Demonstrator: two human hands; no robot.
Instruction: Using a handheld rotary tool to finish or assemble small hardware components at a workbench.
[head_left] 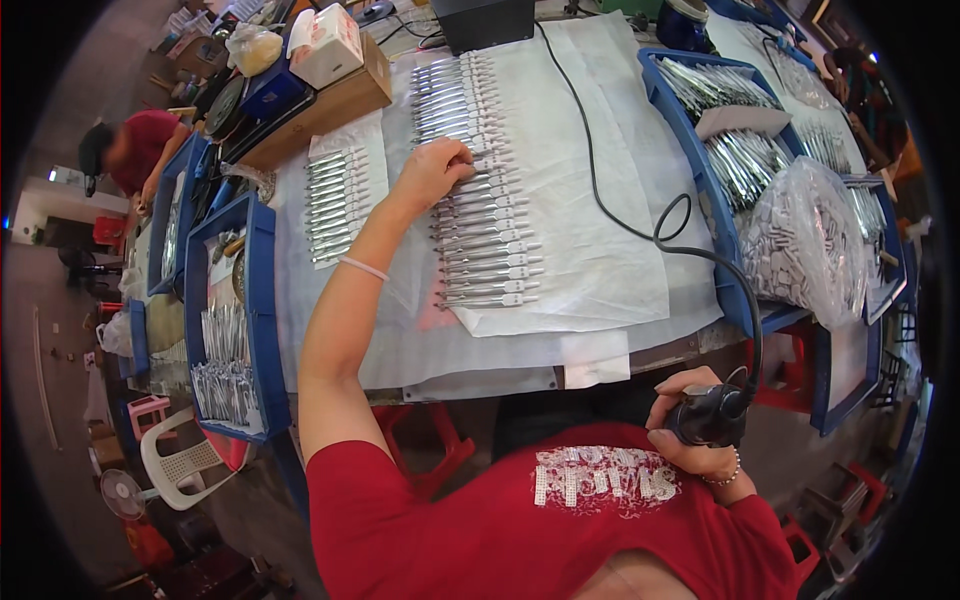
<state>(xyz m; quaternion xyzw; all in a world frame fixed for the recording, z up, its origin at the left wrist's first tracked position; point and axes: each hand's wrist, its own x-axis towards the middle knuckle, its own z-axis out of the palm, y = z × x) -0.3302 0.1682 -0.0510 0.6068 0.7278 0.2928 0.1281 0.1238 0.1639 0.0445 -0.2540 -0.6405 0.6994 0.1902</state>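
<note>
Left hand: the left hand (432, 172) is set over the row, fingertips brought together at its rods; whether one is pinched cannot be told.
Metal rods: the metal rods (485, 222) are lined up on a white sheet (590, 270), spread from 12 to 5 o'clock of that hand; each long axis is laid roughly 9 to 3, flat pale ends toward 3.
Right hand: a black tool (705, 415) is gripped by the right hand (690, 425), off the near edge of the surface (670, 352); from here the row is found at 10 to 11 o'clock.
Nearer hand: the left.
Writing: worn pale lettering is borne by the red shirt (430, 530); marks on the rods are too small to be read.
</note>
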